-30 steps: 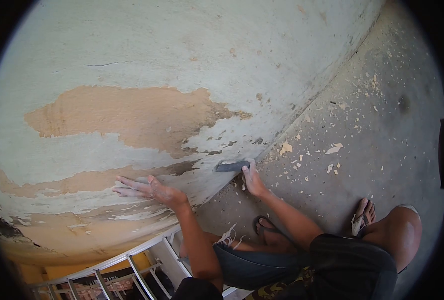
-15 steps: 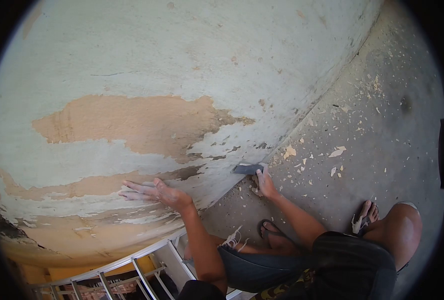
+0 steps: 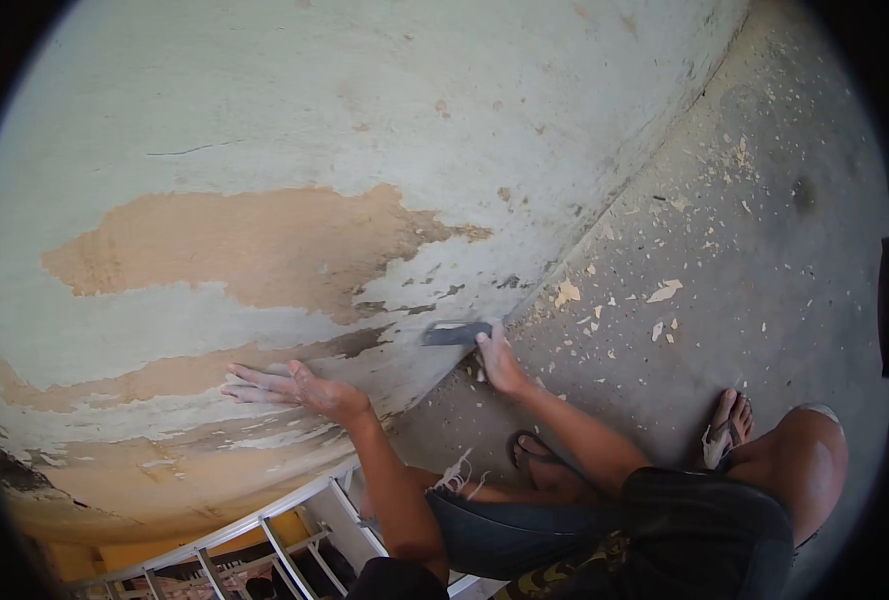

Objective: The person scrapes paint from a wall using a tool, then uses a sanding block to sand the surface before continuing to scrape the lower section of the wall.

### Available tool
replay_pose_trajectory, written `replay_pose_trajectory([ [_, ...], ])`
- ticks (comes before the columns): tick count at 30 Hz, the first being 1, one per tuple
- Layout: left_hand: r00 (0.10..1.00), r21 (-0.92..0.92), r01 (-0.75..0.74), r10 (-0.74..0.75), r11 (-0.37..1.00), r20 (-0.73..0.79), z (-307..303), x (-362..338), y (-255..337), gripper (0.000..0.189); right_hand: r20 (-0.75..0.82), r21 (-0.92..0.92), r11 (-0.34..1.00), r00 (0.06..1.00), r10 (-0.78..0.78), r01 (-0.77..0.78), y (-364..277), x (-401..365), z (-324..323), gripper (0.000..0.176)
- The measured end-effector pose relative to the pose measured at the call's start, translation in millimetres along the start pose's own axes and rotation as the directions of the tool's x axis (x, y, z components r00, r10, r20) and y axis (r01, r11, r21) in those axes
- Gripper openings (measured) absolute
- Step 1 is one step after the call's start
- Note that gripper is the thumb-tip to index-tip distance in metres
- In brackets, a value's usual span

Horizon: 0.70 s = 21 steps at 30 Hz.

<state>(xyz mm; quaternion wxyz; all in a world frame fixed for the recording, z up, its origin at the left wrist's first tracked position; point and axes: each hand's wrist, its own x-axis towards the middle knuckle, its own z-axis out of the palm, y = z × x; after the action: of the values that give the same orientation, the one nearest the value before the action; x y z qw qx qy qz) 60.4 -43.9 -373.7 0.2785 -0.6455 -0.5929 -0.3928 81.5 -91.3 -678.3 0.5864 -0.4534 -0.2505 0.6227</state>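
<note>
My right hand grips a flat, dark grey rectangular scraper by its near end. The scraper lies against the lower part of the wall, close to where the wall meets the floor; whether its far edge presses on the paint cannot be made out. My left hand rests with fingers stretched out at the wall, beside a lower strip of bared surface. Above it spreads a larger tan patch with ragged paint edges. Pale green paint surrounds both.
Paint flakes are scattered over the grey concrete floor. An aluminium ladder lies or stands at the bottom left, near my left arm. My feet in flip-flops are on the floor at the lower right.
My right hand has moved the scraper left along the wall. The view has shifted slightly, and my left hand stays at about the same place on the wall.
</note>
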Motion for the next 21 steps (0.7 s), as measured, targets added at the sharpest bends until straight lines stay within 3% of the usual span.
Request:
replay_pose_trajectory([
  [2, 0.999, -0.007, -0.045, 0.044, 0.999, -0.018, 1, 3, 2, 0.071, 0.088, 0.061, 0.996, 0.994, 0.061, -0.066, -28, -8, -3, 0.044],
  [4, 0.999, 0.001, -0.035, 0.035, 0.999, -0.023, 2, 2, -2, 0.071, -0.051, 0.188, 0.982, 0.998, 0.03, -0.02, -18, -1, -6, 0.044],
  [6, 0.999, 0.011, -0.038, 0.039, 0.999, -0.028, 1, 5, -2, 0.071, -0.055, 0.135, 0.987, 0.994, 0.098, -0.09, -5, -3, -26, 0.043],
  [8, 1.0, -0.154, -0.02, 0.017, 0.988, -0.018, 2, 6, 3, 0.073, -0.124, 0.109, 0.994, 0.992, 0.005, 0.009, -8, -7, -33, 0.042],
  [9, 1.0, -0.143, -0.013, 0.013, 0.99, -0.004, -1, 5, 3, 0.073, -0.123, 0.028, 0.995, 0.988, -0.095, 0.099, -7, -6, -29, 0.042],
  [10, 1.0, -0.104, -0.008, 0.01, 0.995, 0.017, -5, 4, 3, 0.074, -0.119, 0.026, 0.997, 0.991, -0.066, 0.07, -9, -11, -23, 0.042],
  [12, 0.999, -0.089, -0.007, 0.01, 0.996, 0.033, -4, 2, 3, 0.075, 0.007, 0.187, 0.981, 0.999, 0.041, -0.042, -23, -2, -20, 0.042],
  [14, 0.999, -0.017, -0.024, 0.025, 1.0, 0.024, -5, 4, 1, 0.075, -0.013, 0.182, 0.983, 0.999, 0.03, -0.027, -13, 6, -30, 0.041],
  [16, 1.0, -0.07, -0.005, 0.005, 0.998, 0.006, -4, 3, 6, 0.076, -0.138, -0.02, 0.997, 0.988, -0.075, 0.073, -12, 3, -41, 0.041],
  [17, 1.0, -0.12, 0.013, -0.013, 0.993, 0.003, -1, 6, 7, 0.076, -0.078, 0.152, 0.986, 0.993, 0.087, -0.074, -15, -2, -42, 0.041],
  [21, 0.999, -0.049, -0.035, 0.036, 0.998, 0.031, -6, 3, 3, 0.077, 0.026, 0.229, 0.972, 0.999, 0.04, -0.045, -31, -5, -15, 0.04],
])
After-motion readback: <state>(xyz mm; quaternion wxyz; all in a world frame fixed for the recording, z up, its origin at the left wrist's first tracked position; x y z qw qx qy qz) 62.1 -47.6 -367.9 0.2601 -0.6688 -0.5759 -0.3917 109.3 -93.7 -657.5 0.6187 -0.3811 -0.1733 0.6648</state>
